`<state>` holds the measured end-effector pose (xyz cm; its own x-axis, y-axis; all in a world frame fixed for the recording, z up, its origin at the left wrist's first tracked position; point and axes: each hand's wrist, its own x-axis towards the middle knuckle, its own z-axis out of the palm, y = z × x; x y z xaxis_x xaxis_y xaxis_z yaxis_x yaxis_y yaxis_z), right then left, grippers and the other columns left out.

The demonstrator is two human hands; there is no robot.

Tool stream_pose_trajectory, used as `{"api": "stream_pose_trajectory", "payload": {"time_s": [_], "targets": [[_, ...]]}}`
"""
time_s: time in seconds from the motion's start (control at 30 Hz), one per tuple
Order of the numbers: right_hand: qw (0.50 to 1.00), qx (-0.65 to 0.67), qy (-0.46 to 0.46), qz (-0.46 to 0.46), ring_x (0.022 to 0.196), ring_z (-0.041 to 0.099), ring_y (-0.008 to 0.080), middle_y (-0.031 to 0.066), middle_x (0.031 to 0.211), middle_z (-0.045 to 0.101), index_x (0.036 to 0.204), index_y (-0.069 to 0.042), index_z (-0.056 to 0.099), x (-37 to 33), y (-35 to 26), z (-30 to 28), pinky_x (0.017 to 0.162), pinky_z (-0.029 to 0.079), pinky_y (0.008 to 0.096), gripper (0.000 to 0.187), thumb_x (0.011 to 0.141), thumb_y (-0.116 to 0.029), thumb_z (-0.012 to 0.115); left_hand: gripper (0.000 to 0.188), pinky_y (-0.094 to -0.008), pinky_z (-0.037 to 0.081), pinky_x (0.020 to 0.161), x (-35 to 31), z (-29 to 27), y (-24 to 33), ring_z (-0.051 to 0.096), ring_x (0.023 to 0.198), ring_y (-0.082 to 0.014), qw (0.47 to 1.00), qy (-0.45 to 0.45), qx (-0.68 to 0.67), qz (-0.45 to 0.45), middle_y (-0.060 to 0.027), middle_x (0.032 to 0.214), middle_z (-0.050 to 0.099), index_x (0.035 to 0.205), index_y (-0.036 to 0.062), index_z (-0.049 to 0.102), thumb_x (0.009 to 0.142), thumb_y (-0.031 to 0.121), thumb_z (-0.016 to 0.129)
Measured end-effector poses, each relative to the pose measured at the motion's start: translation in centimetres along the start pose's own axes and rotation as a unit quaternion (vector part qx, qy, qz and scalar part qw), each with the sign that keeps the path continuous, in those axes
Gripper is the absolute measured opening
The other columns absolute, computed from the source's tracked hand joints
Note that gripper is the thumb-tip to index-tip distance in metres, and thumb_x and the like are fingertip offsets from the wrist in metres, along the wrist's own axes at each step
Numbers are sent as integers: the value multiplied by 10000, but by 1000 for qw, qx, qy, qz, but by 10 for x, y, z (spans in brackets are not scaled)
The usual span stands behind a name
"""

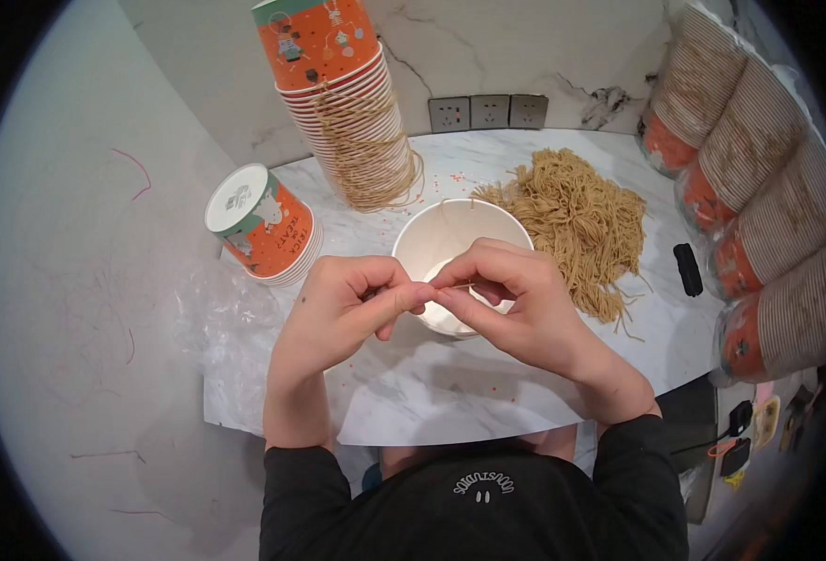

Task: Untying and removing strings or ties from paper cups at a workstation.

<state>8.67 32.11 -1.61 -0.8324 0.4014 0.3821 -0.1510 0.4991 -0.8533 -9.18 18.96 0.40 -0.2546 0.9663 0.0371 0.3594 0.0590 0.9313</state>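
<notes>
"While I pinch this thin string over the near side of the white tub, what should I do with my hands?"

"Tell me how your fingers are first."

"Both are closed in a tiny pinch. My right hand has the string between thumb and finger. My left hand looks like it grips the same string, but the tips hide the end. The two pinches meet."

"Good. I think you're joining or tying it, so go slow. Keep one hand's pinch firm and let the other do the small moves. Hold close to the ends, so they don't flop about."

"And if it slips?"

"Then pinch again, a bit farther in. Don't tug hard; string that thin might snap. A soft pull should tell you if it holds."

"There's a big messy pile of string just right of the tub."

"Keep your elbow off it, or strands could come along."

"The tall stack of cups is behind the tub, to its left, with string looped down its side."

"Don't bump that. Loops can catch."
</notes>
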Motion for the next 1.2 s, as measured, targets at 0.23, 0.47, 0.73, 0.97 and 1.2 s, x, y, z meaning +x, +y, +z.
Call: {"api": "stream_pose_trajectory", "payload": {"time_s": [0.23,0.47,0.73,0.97,1.2], "targets": [[985,-122,86,-87,580,520,135,41,708,593,898,-45,730,-2,-2,-18,528,407,274,80,822,-66,745,189,-260,445,597,8,0,-3,586,664,-111,992,-72,38,99,-36,747,644,915,21,711,894,206,744],[894,-238,327,-193,584,422,74,-6,712,543,916,-25,712,7,7,-56,540,356,224,119,818,39,734,308,-417,514,816,20,10,-22,658,972,-323,902,-210,307,219,-103,990,703,1064,59,662,766,110,716],[896,-210,344,-186,638,477,72,5,769,569,937,-18,655,4,2,-75,577,389,209,115,850,47,690,230,-260,516,699,12,-20,-11,635,807,-107,978,-48,105,173,-59,934,680,1099,-21,648,869,-19,642],[908,-271,70,-312,831,666,265,70,1046,658,965,-64,649,5,4,-13,703,558,349,257,726,-48,742,300,-225,542,778,6,-9,-6,619,917,-60,982,3,-177,62,-35,1107,647,1254,-26,563,963,26,619],[858,-352,104,-360,995,629,272,61,1206,654,1021,-64,661,9,30,10,774,569,374,328,704,-120,724,316,-209,566,726,7,-6,-7,644,881,-52,973,10,-222,61,-44,1089,663,1252,-20,570,951,31,650]]}}
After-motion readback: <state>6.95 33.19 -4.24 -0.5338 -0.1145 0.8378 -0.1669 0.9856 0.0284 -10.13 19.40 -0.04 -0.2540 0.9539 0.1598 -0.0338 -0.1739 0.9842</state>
